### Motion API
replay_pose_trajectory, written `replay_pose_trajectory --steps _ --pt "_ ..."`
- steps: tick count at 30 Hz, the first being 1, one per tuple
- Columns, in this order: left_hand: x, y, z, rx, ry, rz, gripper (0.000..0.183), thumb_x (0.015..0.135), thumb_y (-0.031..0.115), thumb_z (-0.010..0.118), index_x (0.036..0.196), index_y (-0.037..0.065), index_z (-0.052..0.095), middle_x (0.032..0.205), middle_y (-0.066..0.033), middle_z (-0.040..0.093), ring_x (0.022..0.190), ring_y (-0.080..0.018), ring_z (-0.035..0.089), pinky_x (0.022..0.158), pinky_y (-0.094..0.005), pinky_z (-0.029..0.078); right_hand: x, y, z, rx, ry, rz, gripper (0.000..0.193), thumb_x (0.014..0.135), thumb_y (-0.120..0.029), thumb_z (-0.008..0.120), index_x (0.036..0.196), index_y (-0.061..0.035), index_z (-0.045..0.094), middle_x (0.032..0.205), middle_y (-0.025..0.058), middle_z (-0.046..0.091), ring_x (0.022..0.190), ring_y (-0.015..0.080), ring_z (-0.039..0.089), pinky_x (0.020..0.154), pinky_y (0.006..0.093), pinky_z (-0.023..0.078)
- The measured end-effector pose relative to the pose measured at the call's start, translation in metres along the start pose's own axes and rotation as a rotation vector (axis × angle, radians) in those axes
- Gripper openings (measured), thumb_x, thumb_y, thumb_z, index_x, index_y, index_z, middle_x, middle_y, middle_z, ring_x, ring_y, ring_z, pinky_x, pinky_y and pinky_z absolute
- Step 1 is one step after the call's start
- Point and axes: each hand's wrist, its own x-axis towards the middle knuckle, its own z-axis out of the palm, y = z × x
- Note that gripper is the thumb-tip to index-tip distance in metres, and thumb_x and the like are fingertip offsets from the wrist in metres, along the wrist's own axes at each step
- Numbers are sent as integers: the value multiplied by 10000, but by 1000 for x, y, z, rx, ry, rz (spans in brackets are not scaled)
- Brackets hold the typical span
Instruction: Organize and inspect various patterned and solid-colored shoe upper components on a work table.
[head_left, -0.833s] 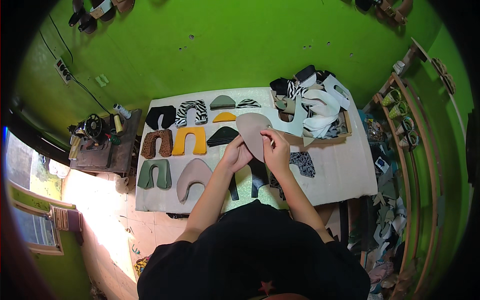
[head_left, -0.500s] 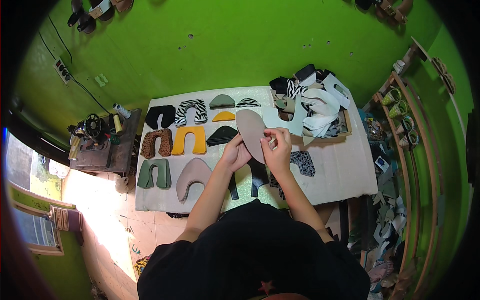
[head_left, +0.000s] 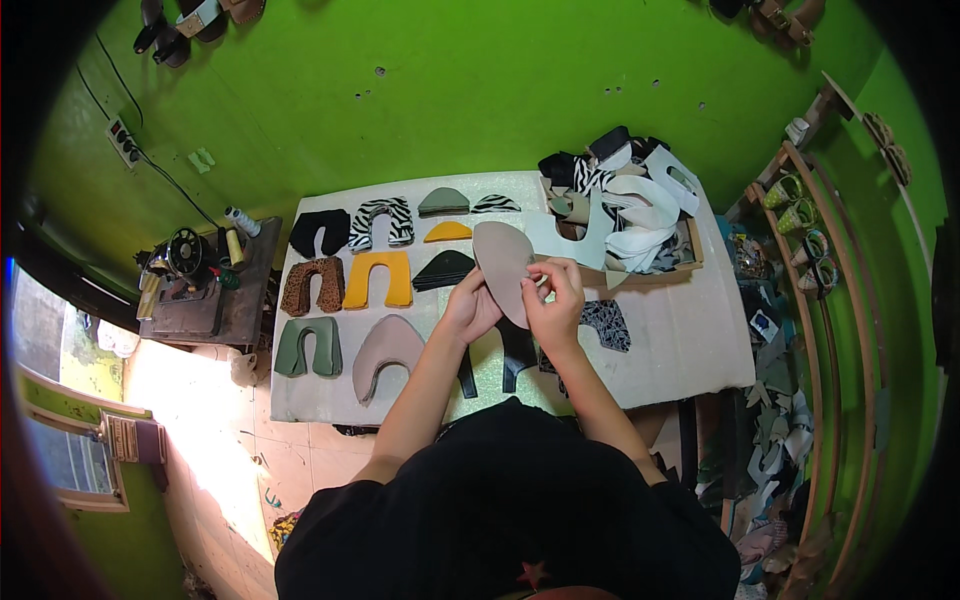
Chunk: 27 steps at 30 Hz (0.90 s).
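Note:
A beige oval piece of shoe material [head_left: 503,262] is held up over the table between my two hands. My left hand [head_left: 473,308] grips its lower left edge from beneath. At its right edge, my right hand [head_left: 553,297] pinches the piece between thumb and fingers. Below my hands lie black cut pieces [head_left: 517,358], partly hidden. Left of them is a beige U-shaped stack [head_left: 389,357], beside a green U-shaped stack [head_left: 308,346]. A black half-round stack [head_left: 444,270] lies just beyond my left hand. A grey-black patterned piece [head_left: 606,326] rests to the right of my right hand.
A box [head_left: 692,250] heaped with scraps stands at the table's back right. Yellow [head_left: 379,277], leopard-print [head_left: 312,285] and zebra-print [head_left: 381,222] U-shaped stacks lie at the left. A sewing machine [head_left: 187,270] stands beyond the table's left edge, and a wooden rack [head_left: 829,380] leans at the right.
My hands and the beige oval piece have barely moved; the piece sits very slightly lower. Nothing has been put down or picked up.

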Motion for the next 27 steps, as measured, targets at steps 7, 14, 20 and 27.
replay_pose_trajectory --steps 7,14,20,27 --pt "-2 3 7 -6 -5 -1 401 924 233 306 1214 -33 384 1210 -173 474 1099 -273 487 952 -403 377 -4 4 2 -28 -46 0 203 687 23 620 879 -23 575 869 71 497 541 84 455 493 205 376" --pt "-19 20 33 70 -230 -51 580 860 401 425 1283 18 324 1210 -216 452 1025 -312 510 884 -430 411 9 33 -22 -172 -58 43 307 788 -135 572 1063 -22 496 983 116 476 850 195 497 707 297 437" --pt "-28 20 20 202 -315 -138 581 811 332 510 1242 -23 347 1089 -193 505 778 -224 530 773 -357 462 28 61 -32 533 -493 521 384 837 -182 554 1164 -10 451 1128 90 479 1008 146 451 875 266 373" --pt "-49 25 11 139 -315 -93 600 754 344 527 1202 -31 391 1047 -188 507 724 -203 494 733 -351 438 29 60 -21 527 -701 494 159 844 -193 584 869 -37 567 732 -51 541 636 10 468 556 168 386"
